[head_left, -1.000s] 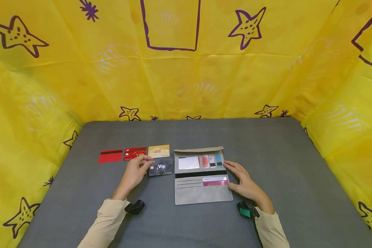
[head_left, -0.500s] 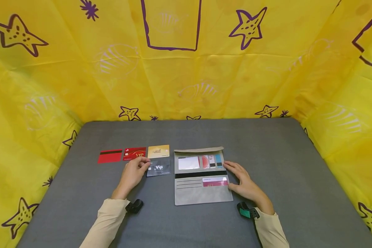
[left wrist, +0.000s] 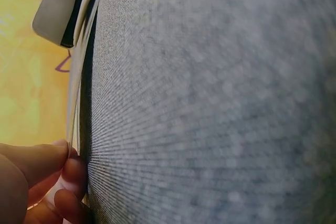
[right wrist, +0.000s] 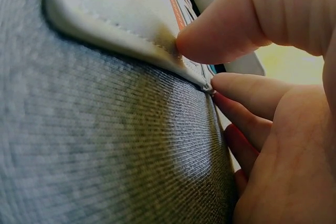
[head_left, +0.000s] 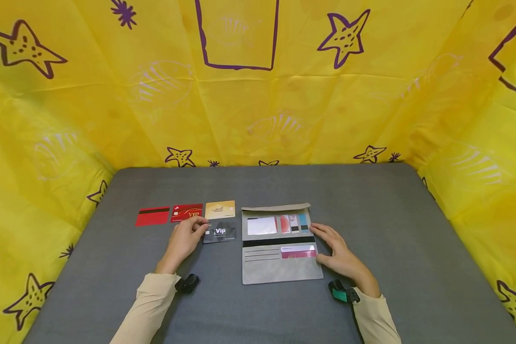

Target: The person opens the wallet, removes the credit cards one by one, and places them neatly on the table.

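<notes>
My left hand pinches the left edge of a dark grey "Vip" card between thumb and finger, just left of the wallet. In the left wrist view the card shows edge-on, thin and pale at the thumb tip. A light grey long wallet lies unfolded, with several cards in its slots, among them a white-and-maroon card in the lower half. My right hand rests at the wallet's right edge, thumb and fingers spread. In the right wrist view the thumb presses on the wallet's rim.
Above the left hand, a row holds a plain red card with a black stripe, a red VIP card and a gold card. The grey cloth-covered table meets a yellow patterned curtain at the back and sides.
My left hand has shifted slightly left with the grey Vip card, so the gap between card and wallet is wider. The right hand and the wallet stay where they were.
</notes>
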The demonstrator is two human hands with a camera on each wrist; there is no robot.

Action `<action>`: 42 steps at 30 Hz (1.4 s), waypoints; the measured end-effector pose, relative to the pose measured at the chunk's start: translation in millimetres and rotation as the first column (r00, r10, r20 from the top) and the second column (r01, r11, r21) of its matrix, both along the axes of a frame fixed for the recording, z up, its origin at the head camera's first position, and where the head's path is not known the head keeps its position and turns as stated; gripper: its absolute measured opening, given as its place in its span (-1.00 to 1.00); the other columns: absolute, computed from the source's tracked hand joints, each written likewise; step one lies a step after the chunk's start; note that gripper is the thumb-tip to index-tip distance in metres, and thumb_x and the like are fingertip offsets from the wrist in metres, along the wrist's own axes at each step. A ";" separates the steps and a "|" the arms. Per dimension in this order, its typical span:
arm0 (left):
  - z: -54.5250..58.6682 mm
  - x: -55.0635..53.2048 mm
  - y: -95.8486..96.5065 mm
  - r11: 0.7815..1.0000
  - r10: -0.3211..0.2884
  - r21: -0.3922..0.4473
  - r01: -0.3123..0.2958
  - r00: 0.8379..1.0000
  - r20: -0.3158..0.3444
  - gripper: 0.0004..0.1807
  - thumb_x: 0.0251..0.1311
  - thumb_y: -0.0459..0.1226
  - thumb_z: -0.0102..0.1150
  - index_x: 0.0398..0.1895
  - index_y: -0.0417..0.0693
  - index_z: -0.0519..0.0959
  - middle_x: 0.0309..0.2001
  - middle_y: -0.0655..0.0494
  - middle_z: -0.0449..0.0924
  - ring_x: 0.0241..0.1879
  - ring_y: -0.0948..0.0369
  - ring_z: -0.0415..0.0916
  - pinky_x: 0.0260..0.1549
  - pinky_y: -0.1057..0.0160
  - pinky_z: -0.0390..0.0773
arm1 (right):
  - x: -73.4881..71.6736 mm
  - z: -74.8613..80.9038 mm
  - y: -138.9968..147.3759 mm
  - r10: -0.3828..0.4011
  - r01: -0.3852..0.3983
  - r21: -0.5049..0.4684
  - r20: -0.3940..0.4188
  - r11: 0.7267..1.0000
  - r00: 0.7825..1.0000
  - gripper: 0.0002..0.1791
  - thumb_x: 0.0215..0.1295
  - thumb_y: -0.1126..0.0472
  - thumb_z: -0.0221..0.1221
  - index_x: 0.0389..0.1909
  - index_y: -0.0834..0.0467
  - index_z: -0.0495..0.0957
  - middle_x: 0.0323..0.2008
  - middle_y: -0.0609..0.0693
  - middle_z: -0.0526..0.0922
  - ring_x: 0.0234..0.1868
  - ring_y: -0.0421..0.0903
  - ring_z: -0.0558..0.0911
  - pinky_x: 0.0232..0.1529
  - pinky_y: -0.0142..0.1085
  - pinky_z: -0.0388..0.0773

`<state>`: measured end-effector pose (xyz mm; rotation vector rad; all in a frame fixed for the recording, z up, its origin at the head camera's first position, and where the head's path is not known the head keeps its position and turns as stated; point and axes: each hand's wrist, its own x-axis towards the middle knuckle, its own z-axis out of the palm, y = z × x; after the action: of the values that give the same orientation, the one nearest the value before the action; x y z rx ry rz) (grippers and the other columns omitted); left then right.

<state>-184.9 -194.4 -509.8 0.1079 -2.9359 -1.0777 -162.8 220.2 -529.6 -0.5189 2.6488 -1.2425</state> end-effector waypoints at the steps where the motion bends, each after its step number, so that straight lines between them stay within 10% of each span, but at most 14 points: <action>1: 0.1 0.0 -0.3 1.000 0.000 0.000 0.000 1.000 0.001 -0.77 0.29 -0.27 0.24 -0.06 -0.18 0.66 -0.45 0.03 0.62 -0.46 0.19 0.42 -0.42 0.24 0.31 | -0.1 0.2 -0.3 0.000 0.000 -0.001 -0.001 1.000 1.000 -0.21 0.06 0.33 0.23 0.42 0.18 0.32 0.46 0.13 0.24 0.45 0.26 0.13 0.29 0.45 0.03; 20: 6.8 5.9 7.8 0.999 -0.013 0.049 0.014 1.000 -0.016 -0.80 0.26 -0.31 0.25 -0.08 -0.18 0.65 -0.40 -0.01 0.69 -0.46 0.23 0.49 -0.37 0.26 0.40 | 0.4 1.0 -2.0 -0.003 0.003 0.005 0.004 1.000 1.000 -0.21 0.07 0.31 0.22 0.42 0.19 0.30 0.46 0.13 0.24 0.45 0.26 0.13 0.29 0.45 0.01; 42: 18.7 13.6 82.2 0.977 -0.172 0.133 0.167 0.985 0.027 -0.83 0.24 -0.31 0.28 -0.12 -0.10 0.68 -0.49 0.15 0.55 -0.56 0.27 0.34 -0.55 0.36 0.31 | 0.3 0.8 -1.3 -0.005 0.005 -0.009 0.003 1.000 1.000 -0.21 0.05 0.32 0.21 0.41 0.20 0.31 0.46 0.14 0.25 0.45 0.26 0.12 0.29 0.45 0.02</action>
<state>-171.3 -112.2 -491.1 -0.1253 -2.9513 -1.3041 -162.5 219.0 -528.8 -0.5108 2.6449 -1.2560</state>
